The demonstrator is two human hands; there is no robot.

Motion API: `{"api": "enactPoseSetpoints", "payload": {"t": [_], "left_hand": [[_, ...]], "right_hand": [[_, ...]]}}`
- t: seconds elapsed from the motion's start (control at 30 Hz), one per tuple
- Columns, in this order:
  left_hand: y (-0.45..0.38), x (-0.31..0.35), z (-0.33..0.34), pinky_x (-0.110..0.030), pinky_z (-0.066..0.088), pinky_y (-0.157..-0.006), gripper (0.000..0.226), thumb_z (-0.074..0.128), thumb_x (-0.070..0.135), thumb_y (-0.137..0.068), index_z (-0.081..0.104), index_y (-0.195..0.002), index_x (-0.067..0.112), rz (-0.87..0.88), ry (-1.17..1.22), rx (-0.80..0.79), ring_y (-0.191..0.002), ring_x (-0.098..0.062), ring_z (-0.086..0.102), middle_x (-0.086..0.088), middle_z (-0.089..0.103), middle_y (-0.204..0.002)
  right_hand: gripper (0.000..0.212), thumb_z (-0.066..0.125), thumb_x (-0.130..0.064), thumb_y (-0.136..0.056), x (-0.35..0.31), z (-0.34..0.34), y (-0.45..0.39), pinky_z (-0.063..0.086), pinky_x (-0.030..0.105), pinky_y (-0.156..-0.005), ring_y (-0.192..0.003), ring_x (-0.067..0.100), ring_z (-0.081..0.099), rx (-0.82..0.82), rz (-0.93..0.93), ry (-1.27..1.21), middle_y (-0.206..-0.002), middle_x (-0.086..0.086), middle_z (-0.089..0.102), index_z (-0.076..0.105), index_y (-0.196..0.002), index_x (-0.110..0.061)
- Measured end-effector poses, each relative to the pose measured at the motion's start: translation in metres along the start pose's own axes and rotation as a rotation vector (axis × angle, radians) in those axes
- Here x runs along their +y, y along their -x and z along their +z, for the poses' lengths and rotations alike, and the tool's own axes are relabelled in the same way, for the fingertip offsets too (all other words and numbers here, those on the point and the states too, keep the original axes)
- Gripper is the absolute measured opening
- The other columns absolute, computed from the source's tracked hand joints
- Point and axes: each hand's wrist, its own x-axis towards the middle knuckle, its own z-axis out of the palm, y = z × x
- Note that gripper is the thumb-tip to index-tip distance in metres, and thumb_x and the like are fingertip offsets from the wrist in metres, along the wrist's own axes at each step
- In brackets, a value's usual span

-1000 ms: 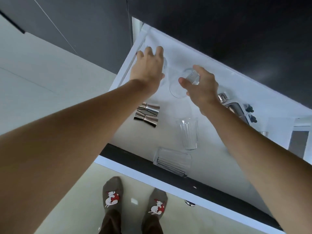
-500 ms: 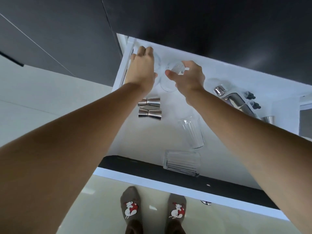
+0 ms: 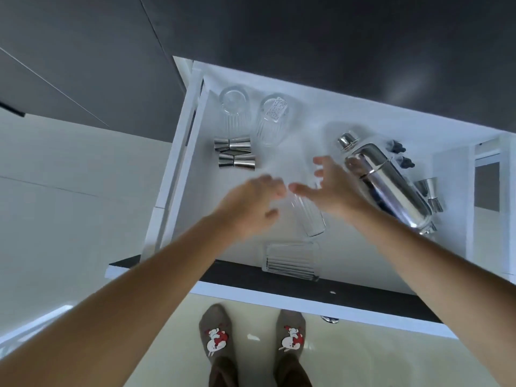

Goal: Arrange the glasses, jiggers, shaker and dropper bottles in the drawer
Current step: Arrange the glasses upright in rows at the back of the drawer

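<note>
The drawer (image 3: 349,113) stood pulled out, white inside, with most of the bar set lying in it. Two ribbed glasses (image 3: 234,107) lay side by side at the back left corner, bases toward the rear wall, which reads as the start of a neat row. Just in front of them two jiggers (image 3: 233,143) lay parallel and touching, tucked near the left wall. The shaker (image 3: 391,185) lay on its side at the right, angled across the floor, with two dropper bottles (image 3: 398,148) just behind it and a third jigger (image 3: 430,191) close beside its far flank.

Both hands hovered over the middle of the drawer, blurred by motion. The left hand (image 3: 251,208) had its grip released, fingers loosely curled and holding nothing. The right hand (image 3: 332,188) was spread wide, its grip also empty, fingers fanned above a third glass (image 3: 310,216) that lay on its side between the two hands. A fourth glass (image 3: 291,259) lay crosswise at the front edge, nearest the person.

Judging by the spread fingers over it, the third glass was probably the next to be taken and laid beside the back pair. Being smooth, round and on its side, it could roll or slip, so a firm hold around the ribbed wall seemed wise. The shaker side looked unsorted.
</note>
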Motion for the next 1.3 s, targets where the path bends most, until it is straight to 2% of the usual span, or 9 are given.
{"api": "enactPoseSetpoints", "payload": {"t": [0.07,0.13,0.27,0.4,0.7,0.83,1.0,1.1,1.3], "left_hand": [[0.009,0.004,0.017,-0.035,0.048,-0.093,0.042,0.068,0.028,-0.085,0.055,-0.124,0.015,-0.041,0.02,-0.301,-0.107,-0.022,0.058,-0.005,0.059,-0.119],[0.012,0.006,0.027,-0.034,0.047,-0.097,0.054,0.069,0.039,-0.084,0.051,-0.13,0.016,-0.095,0.027,-0.457,-0.111,-0.02,0.056,-0.004,0.057,-0.126],[0.005,0.007,0.034,-0.038,0.046,-0.1,0.067,0.071,0.049,-0.078,0.048,-0.132,0.016,-0.149,0.005,-0.584,-0.114,-0.022,0.054,-0.003,0.056,-0.13],[0.003,0.008,0.038,-0.035,0.047,-0.093,0.065,0.076,0.049,-0.072,0.053,-0.123,0.017,-0.141,-0.096,-0.659,-0.108,-0.023,0.053,-0.003,0.057,-0.122],[0.013,-0.002,0.033,-0.036,0.047,-0.086,0.064,0.077,0.048,-0.069,0.048,-0.118,0.019,-0.169,-0.05,-0.568,-0.102,-0.022,0.051,-0.003,0.051,-0.118],[0.027,-0.01,0.017,-0.027,0.05,-0.079,0.062,0.081,0.036,-0.071,0.046,-0.12,0.019,-0.192,0.056,-0.429,-0.097,-0.019,0.054,-0.005,0.056,-0.117],[0.042,-0.013,-0.015,-0.014,0.046,-0.066,0.066,0.085,0.035,-0.065,0.05,-0.118,0.019,-0.164,0.026,-0.142,-0.098,-0.012,0.052,0.005,0.051,-0.108],[0.049,-0.014,-0.028,-0.028,0.055,-0.072,0.067,0.084,0.039,-0.063,0.051,-0.118,0.02,-0.158,-0.126,0.007,-0.093,-0.019,0.059,0.001,0.053,-0.109],[0.051,-0.01,-0.028,-0.028,0.048,-0.067,0.062,0.077,0.036,-0.067,0.05,-0.12,0.018,-0.194,-0.336,0.063,-0.084,-0.023,0.061,-0.003,0.049,-0.109]], "right_hand": [[0.09,0.077,-0.046,-0.071,0.013,0.003,0.011,0.04,0.032,-0.097,-0.125,0.028,0.051,-0.081,0.022,0.085,-0.134,0.011,0.055,0.033,-0.141,-0.011],[0.092,0.08,-0.043,-0.069,0.022,0.007,0.018,0.04,0.03,-0.09,-0.12,0.028,0.053,-0.113,0.032,0.1,-0.127,0.011,0.059,0.033,-0.141,-0.011],[0.086,0.085,-0.036,-0.063,0.027,0.013,0.019,0.037,0.025,-0.071,-0.094,0.02,0.056,-0.106,0.019,0.062,-0.103,0.006,0.063,0.039,-0.133,-0.013],[0.075,0.083,-0.029,-0.067,0.024,0.013,0.02,0.035,0.014,-0.056,-0.088,0.018,0.053,-0.102,0.034,0.044,-0.101,0.005,0.059,0.04,-0.125,-0.01],[0.066,0.076,-0.034,-0.07,0.028,0.012,0.015,0.043,0.03,-0.073,-0.1,0.026,0.056,-0.028,0.115,0.001,-0.103,0.009,0.06,0.041,-0.122,-0.014],[0.068,0.075,-0.039,-0.07,0.025,0.003,0.013,0.038,0.029,-0.074,-0.105,0.03,0.054,-0.009,0.051,0.111,-0.11,0.011,0.057,0.042,-0.125,-0.015],[0.068,0.074,-0.04,-0.071,0.002,-0.009,0.019,0.05,0.037,-0.088,-0.108,0.031,0.056,0.045,-0.091,0.37,-0.118,0.013,0.056,0.048,-0.13,-0.017],[0.059,0.073,-0.035,-0.071,-0.011,-0.008,0.023,0.049,0.037,-0.084,-0.105,0.034,0.056,0.058,-0.219,0.535,-0.112,0.013,0.057,0.052,-0.121,-0.013],[0.043,0.07,-0.016,-0.076,-0.029,0.014,0.034,0.033,0.03,-0.065,-0.107,0.031,0.047,0.042,-0.378,0.746,-0.111,0.011,0.053,0.048,-0.113,-0.01]]}}
